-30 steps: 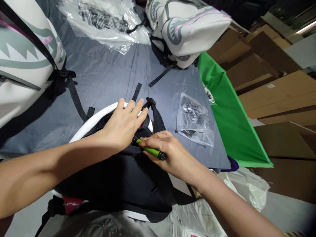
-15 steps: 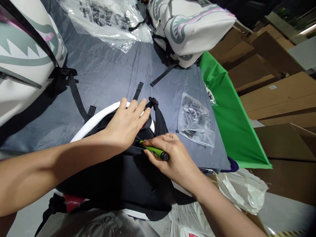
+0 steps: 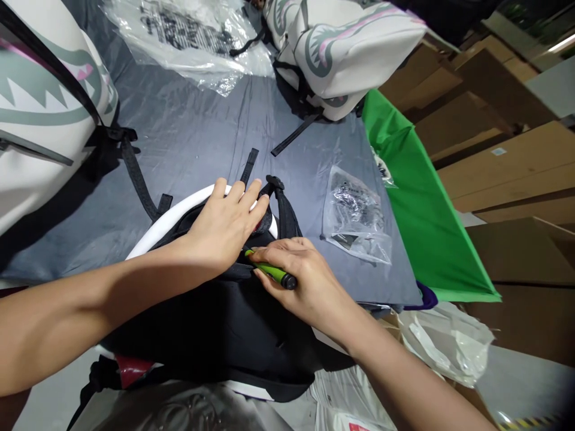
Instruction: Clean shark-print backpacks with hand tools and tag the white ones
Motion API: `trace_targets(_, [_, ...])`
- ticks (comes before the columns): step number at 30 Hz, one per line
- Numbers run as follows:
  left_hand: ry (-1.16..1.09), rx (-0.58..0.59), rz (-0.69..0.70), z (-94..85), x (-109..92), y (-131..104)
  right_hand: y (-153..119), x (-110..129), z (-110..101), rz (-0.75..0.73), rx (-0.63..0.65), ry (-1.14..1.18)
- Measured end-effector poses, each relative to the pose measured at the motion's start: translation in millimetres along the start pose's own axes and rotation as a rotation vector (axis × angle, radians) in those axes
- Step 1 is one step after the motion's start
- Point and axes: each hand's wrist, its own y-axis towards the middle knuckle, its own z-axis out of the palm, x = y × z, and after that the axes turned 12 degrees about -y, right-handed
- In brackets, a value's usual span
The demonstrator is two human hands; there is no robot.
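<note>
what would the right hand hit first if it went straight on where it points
Probably the bare left hand; depth is unclear, so the slim green tool might catch the black fabric bag first.

- We cannot make out the tip of the green pen-shaped tool (image 3: 278, 276) against the black backpack (image 3: 215, 335).
- We find part of the white rim (image 3: 166, 219) covered by the left hand (image 3: 227, 230).
- Our view cuts off the leftmost shark-print backpack (image 3: 40, 126).
- Near the right edge of the grey surface (image 3: 197, 137), we cannot read the print on the clear pouch (image 3: 354, 211).
</note>
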Motion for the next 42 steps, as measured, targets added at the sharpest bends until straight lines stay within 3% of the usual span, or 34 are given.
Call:
trace_targets(23, [0.047, 0.029, -0.002, -9.0, -4.6, -1.1, -1.6, 1.9, 6.1, -0.029, -0.054, -0.004])
trace_targets(28, [0.063, 0.185, -0.024, -32.3, 9.4, -4.9, -11.4, 2.3, 15.7, 0.02, -0.151, -0.017])
trace_targets(32, [-0.011, 0.307, -0.165, -48.7, 19.2, -17.1, -9.9, 12.8, 37.2, 0.028, -0.344, 0.242])
trace_targets(35, [0.013, 0.277, -0.193, -43.6, 16.3, -21.8, -1.2, 25.1, 56.2, 0.04, -0.447, 0.438])
trace_targets(38, [0.081, 0.215, -0.21, -33.2, 11.6, -21.7, 4.6, 30.9, 66.5, 0.092, -0.432, 0.508])
trace_targets(42, [0.086, 0.197, -0.186, -29.0, 15.5, -22.0, 2.6, 26.1, 63.7, 0.113, -0.377, 0.524])
